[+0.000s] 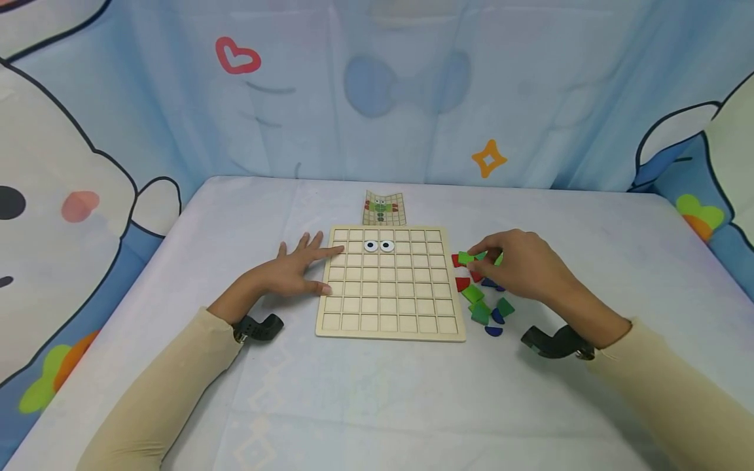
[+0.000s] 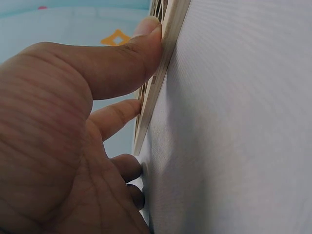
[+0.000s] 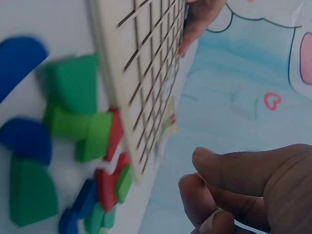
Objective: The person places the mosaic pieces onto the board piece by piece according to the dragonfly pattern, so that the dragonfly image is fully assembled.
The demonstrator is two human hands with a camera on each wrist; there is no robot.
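Note:
A wooden grid board [image 1: 389, 305] lies flat on the table, with two round eye pieces [image 1: 379, 246] in its upper squares. My left hand [image 1: 290, 269] is spread at the board's left edge; its thumb [image 2: 141, 53] and index finger rest on the board. Over the loose pieces beside the board's right edge hovers my right hand [image 1: 518, 265]. Thumb and index finger are bent toward each other, and no piece shows between them in the right wrist view. A light green piece [image 1: 465, 258] lies below these fingertips, with red pieces [image 1: 462, 284] close by.
Dark green pieces [image 1: 504, 306] and blue half-round pieces [image 1: 493, 331] lie scattered right of the board. A small pattern card [image 1: 385, 209] with a coloured figure stands behind the board's top edge. A printed curtain [image 1: 330, 98] hangs behind the white-covered table [image 1: 365, 405].

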